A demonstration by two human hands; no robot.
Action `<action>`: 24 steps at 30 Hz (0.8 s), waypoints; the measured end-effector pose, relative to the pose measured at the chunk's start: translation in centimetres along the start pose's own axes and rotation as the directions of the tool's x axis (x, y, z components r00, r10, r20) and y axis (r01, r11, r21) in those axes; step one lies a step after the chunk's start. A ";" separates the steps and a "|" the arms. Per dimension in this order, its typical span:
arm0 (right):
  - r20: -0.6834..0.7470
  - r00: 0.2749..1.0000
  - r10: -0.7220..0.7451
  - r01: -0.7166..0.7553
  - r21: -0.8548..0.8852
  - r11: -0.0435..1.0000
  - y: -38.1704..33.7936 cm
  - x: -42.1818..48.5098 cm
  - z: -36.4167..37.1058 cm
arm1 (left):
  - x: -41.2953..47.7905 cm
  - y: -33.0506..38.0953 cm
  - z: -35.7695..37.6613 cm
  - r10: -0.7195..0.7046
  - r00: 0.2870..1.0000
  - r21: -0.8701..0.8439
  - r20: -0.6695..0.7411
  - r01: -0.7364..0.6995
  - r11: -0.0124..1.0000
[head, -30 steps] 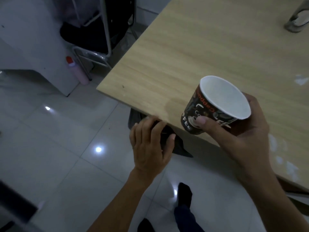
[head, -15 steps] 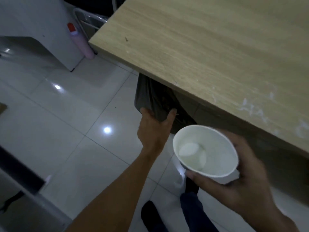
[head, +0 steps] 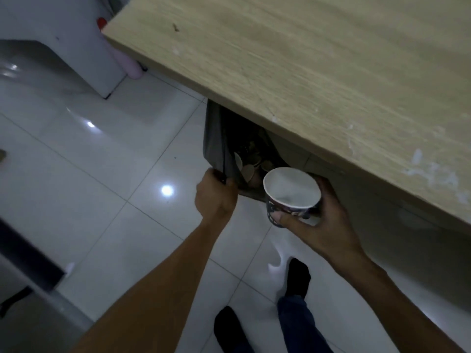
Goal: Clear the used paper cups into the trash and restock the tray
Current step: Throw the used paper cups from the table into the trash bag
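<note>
My right hand (head: 323,222) grips a paper cup (head: 291,193), dark printed outside and white inside, held upright just below the table edge. A black trash bag (head: 216,141) hangs under the wooden table (head: 318,59), and my left hand (head: 215,197) grips its near rim, holding the mouth open. Several used cups (head: 248,165) lie inside the bag. The cup in my right hand is beside the bag's opening, to its right. No tray is in view.
White glossy floor tiles (head: 102,161) spread to the left. A white cabinet (head: 76,47) and a pink bottle (head: 130,64) stand at the upper left. My feet in dark socks (head: 297,278) are below the hands. A dark furniture edge (head: 28,258) sits at lower left.
The cup came off the tabletop and down below the table edge toward the bag. My left hand closed on the bag's rim and pulled it open, showing cups inside.
</note>
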State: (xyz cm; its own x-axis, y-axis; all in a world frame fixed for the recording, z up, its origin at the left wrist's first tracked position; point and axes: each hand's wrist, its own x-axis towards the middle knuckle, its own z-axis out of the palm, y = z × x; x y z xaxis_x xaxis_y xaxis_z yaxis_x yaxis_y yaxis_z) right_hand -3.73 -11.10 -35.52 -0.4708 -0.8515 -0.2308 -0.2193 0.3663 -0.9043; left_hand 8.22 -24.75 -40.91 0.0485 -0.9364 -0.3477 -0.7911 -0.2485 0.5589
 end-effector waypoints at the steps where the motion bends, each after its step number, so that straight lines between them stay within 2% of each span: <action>1: 0.019 0.999 0.039 -0.039 -0.013 0.999 0.3 0.7 0.3 | -0.2 -0.4 -0.2 -0.005 1.000 -0.006 0.001 0.005 1.000; 5: 0.031 0.993 0.117 -0.113 -0.100 0.989 0.6 3.8 1.9 | -1.1 -1.4 -1.1 0.051 0.999 -0.080 0.012 -0.050 0.996; 10: 0.023 0.993 0.114 -0.105 -0.243 0.964 -1.1 7.8 5.7 | -3.0 -2.6 -2.7 0.110 0.993 -0.206 0.035 -0.100 0.973; 15: 0.082 0.981 0.178 -0.142 -0.326 0.934 -2.5 11.2 9.4 | -3.2 -3.7 -4.5 0.120 0.993 -0.208 0.011 -0.115 0.971; 17: 0.063 0.972 0.226 -0.204 -0.250 0.947 -3.2 12.2 10.2 | -3.1 -3.9 -5.3 0.120 0.993 -0.195 0.005 -0.116 0.974; 20: 0.007 0.955 0.298 -0.298 0.032 0.954 -4.4 12.5 10.6 | -3.1 -4.2 -6.2 0.111 0.994 -0.166 -0.012 -0.112 0.980; 22: -0.064 0.964 0.260 -0.260 0.005 0.966 -4.5 12.3 10.6 | -3.0 -4.4 -6.7 0.102 0.995 -0.155 -0.021 -0.104 0.982; 24: -0.074 0.974 0.214 -0.219 -0.069 0.973 -4.1 11.5 10.5 | -2.9 -4.4 -7.1 0.106 0.994 -0.143 -0.029 -0.109 0.984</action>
State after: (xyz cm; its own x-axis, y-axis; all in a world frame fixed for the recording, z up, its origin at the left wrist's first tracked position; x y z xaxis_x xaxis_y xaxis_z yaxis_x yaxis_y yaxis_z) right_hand 0.70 -26.31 -38.22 -0.5686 -0.7235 -0.3915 -0.1697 0.5688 -0.8048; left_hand 15.90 -22.65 -37.03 -0.0183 -0.9642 -0.2644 -0.6963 -0.1775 0.6955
